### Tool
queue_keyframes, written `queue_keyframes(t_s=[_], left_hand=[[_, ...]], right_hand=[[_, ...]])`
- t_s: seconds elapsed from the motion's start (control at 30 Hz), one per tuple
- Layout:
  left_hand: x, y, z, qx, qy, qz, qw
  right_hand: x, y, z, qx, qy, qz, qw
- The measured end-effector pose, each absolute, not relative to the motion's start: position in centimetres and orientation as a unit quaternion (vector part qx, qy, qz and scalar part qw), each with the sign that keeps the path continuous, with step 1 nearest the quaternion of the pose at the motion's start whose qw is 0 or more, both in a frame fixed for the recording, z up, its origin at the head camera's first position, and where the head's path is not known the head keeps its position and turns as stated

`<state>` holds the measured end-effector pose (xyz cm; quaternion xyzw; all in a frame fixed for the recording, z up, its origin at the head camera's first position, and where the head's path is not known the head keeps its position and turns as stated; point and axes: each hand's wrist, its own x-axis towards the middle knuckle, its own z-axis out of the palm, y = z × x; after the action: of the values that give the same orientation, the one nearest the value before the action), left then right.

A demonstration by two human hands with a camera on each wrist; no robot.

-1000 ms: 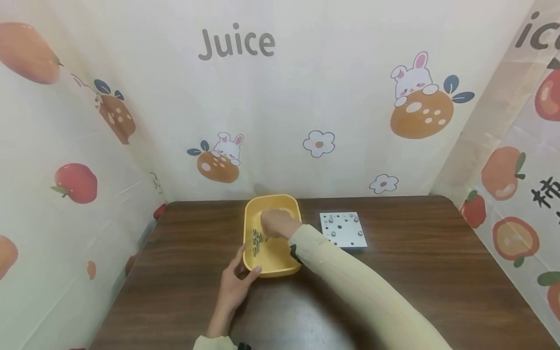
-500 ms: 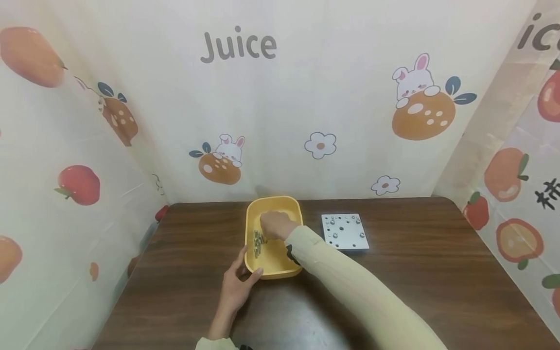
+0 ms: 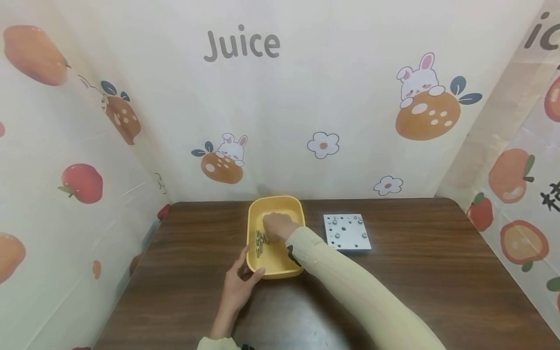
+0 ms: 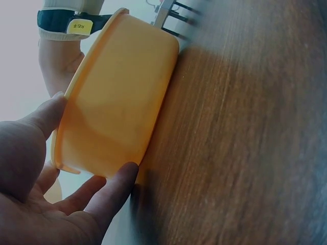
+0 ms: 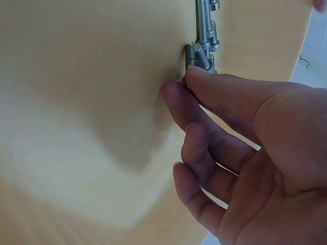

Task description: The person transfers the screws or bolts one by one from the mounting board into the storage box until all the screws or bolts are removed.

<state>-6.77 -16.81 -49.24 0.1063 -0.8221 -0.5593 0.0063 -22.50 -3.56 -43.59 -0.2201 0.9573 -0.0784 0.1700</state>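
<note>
A yellow plastic bin (image 3: 280, 273) stands at the back of the table. Thumb on the rim and fingers against the outer wall, my left hand (image 3: 237, 289) holds its near left corner; the left wrist view shows the grip on the bin (image 4: 115, 92) closely. Inside the bin is my right hand (image 3: 280, 226). In the right wrist view, its thumb and index finger pinch a short threaded bolt (image 5: 190, 53), partly hidden by the thumb. Several metal bolts (image 5: 203, 23) lie beside the fingertips, along the bin's left side.
Right of the bin sits a silver metal plate (image 3: 347, 233) with holes and several bolts in it. Dark pins (image 4: 179, 17) stick out from its underside. A patterned curtain (image 3: 280, 97) rises directly behind the brown wooden table (image 3: 420, 248).
The view has shifted slightly. My right hand has stayed low in the bin beside the bolts, moving only a little. The left hand keeps its hold on the corner.
</note>
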Motion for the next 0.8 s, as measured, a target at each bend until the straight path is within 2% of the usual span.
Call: queue_keyframes(t_s=[0.43,0.63,0.8], left_hand=[[-6.6,-16.8,-49.3,0.1,-0.822,-0.56,0.008],[-6.6,-16.9,-49.4,0.096,-0.821,-0.563,0.01],[-6.7,-16.9,-49.4,0.093,-0.821,-0.564,0.013]], right_hand=[[-21.9,-3.2,-43.3,-0.21,0.957,-0.107,0.171],[-21.9,-3.2,-42.6,-0.202,0.967,-0.068,0.144],[-22.0,-2.8,-41.7,-0.191,0.969,-0.056,0.143]])
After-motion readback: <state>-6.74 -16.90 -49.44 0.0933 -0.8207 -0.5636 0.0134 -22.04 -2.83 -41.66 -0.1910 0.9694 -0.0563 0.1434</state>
